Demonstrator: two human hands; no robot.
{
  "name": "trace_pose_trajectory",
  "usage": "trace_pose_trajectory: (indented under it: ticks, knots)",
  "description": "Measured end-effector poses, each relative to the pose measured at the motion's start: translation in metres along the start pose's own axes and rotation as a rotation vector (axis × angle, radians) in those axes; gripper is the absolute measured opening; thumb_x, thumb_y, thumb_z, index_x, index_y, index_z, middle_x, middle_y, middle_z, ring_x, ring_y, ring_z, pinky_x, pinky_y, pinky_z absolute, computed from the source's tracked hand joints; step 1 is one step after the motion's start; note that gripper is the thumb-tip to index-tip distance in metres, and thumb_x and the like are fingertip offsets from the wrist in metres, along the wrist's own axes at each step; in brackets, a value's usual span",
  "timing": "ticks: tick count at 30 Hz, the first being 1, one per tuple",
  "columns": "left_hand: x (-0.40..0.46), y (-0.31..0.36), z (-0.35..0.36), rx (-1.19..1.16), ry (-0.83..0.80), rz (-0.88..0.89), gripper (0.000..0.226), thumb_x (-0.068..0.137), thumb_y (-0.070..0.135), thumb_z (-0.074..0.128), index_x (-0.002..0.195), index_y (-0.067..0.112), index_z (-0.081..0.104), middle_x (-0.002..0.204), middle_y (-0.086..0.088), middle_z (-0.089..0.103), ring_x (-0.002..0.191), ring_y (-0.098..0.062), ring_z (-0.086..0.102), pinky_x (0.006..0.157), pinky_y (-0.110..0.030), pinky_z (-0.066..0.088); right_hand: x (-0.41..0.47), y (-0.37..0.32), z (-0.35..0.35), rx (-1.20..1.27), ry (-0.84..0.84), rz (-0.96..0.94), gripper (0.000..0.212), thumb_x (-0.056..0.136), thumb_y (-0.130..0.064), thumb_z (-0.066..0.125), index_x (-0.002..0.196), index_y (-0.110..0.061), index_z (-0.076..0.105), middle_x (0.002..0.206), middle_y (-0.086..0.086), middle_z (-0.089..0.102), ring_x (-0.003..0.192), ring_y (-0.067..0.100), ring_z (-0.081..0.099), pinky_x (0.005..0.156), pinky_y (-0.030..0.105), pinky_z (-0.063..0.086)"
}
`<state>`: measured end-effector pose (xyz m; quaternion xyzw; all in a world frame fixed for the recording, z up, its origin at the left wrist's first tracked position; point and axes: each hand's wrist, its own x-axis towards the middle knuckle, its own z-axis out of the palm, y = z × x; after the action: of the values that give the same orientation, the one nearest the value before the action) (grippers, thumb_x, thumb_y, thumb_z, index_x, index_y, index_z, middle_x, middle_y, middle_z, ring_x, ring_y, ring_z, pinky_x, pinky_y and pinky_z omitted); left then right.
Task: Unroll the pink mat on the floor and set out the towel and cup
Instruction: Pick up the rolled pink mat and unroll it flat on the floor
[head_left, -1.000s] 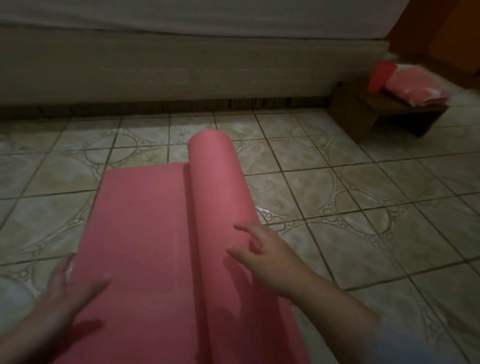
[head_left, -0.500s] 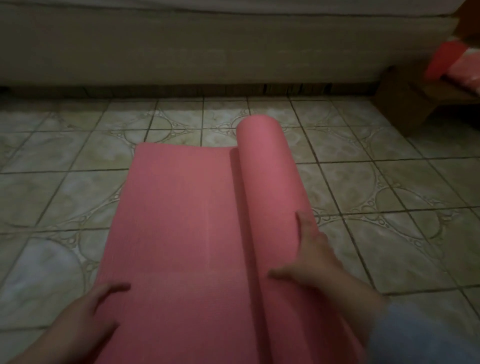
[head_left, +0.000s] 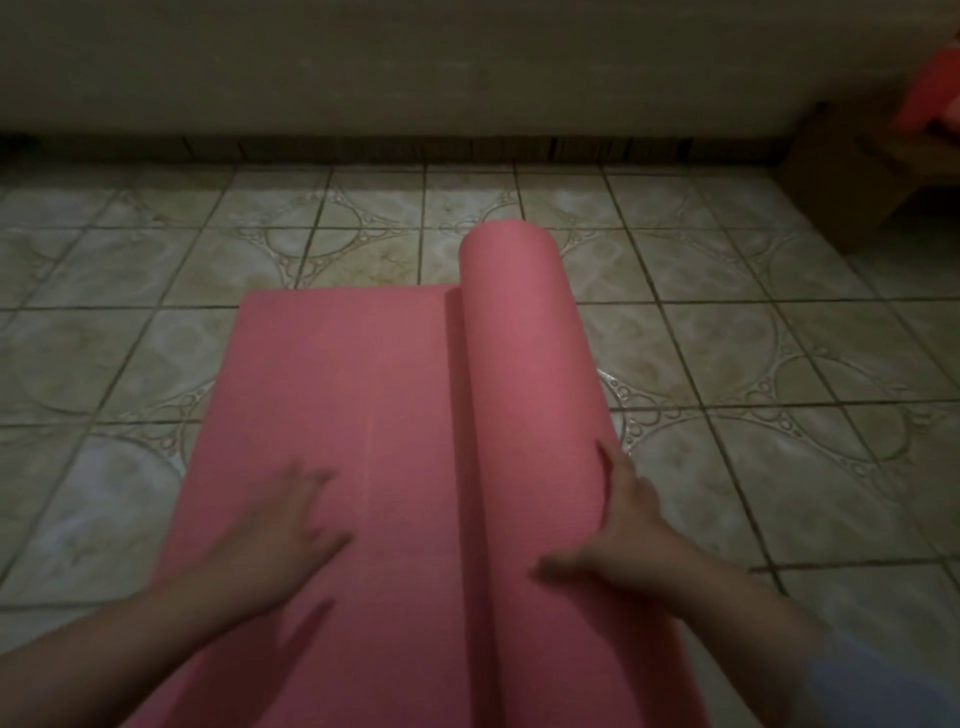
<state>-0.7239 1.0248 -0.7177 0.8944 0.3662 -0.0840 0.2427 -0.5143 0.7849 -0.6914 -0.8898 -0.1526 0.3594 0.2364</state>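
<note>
Pink mat (head_left: 363, 415) partly unrolled on tiled floor (head_left: 753, 364), flat part to the left, rolled part (head_left: 524, 353) along its right edge. Right hand (head_left: 618, 535) draped over the roll's right side, fingers spread, not clenched. Left hand (head_left: 275, 530) flat and open on the unrolled sheet. Red blurred shape (head_left: 930, 98) at far right on a low wooden bench (head_left: 841, 171).

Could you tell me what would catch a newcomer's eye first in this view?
The pink mat dominates the centre, half unrolled on the patterned tile floor, its remaining roll along the right side. The left hand presses flat on the open part, while the right hand cups the roll's outer edge.
</note>
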Motion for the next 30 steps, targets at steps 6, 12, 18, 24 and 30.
trace_pose_trajectory:
  ticks: [6,12,18,24,30]
  knots:
    - [0.036,0.081,0.083,0.143,-0.187,0.127,0.072,0.093,0.055,0.038,0.151,0.036,0.000,0.162,-0.002,-0.013,0.148,-0.028,-0.009,0.119,-0.050,0.005,-0.002,-0.021,0.015,-0.241,0.293,-0.118,0.114,0.051,-0.069,0.067,0.142,-0.048,0.001,0.158,0.004,-0.013,0.146,0.028,-0.011,0.112,0.066,0.011]
    - [0.013,0.080,0.143,0.171,-0.118,-0.101,0.096,0.068,0.088,0.023,0.135,0.046,-0.032,0.142,0.010,-0.045,0.141,-0.021,-0.030,0.109,-0.063,-0.013,0.004,0.003,0.003,-0.149,0.206,-0.059,0.127,0.037,-0.077,0.071,0.135,-0.062,-0.009,0.155,0.017,0.009,0.141,0.037,0.024,0.111,0.052,0.030]
    - [0.016,0.065,0.134,0.210,-0.207,-0.033,0.105,0.064,0.090,0.034,0.122,0.046,-0.042,0.140,0.010,-0.050,0.141,-0.023,-0.032,0.112,-0.061,-0.008,0.015,0.030,-0.030,0.160,0.093,-0.203,0.134,0.042,-0.046,0.090,0.143,-0.054,0.002,0.131,-0.011,0.040,0.112,0.012,0.051,0.095,0.027,0.040]
    - [0.009,0.043,0.123,0.297,-0.228,-0.043,0.106,0.066,0.090,0.032,0.126,0.040,-0.041,0.137,0.010,-0.050,0.143,-0.024,-0.029,0.114,-0.058,-0.006,0.006,0.026,-0.011,0.248,0.081,-0.226,0.131,0.037,-0.047,0.088,0.138,-0.060,0.005,0.126,-0.012,0.043,0.109,0.013,0.055,0.098,0.032,0.045]
    - [-0.006,-0.001,0.119,0.348,-0.186,-0.065,0.095,0.068,0.090,0.019,0.126,0.045,-0.041,0.135,0.007,-0.052,0.144,-0.026,-0.025,0.115,-0.059,0.000,0.006,0.015,0.014,0.260,0.015,-0.262,0.135,0.035,-0.053,0.088,0.140,-0.058,0.003,0.134,-0.011,0.044,0.112,0.008,0.055,0.096,0.026,0.045]
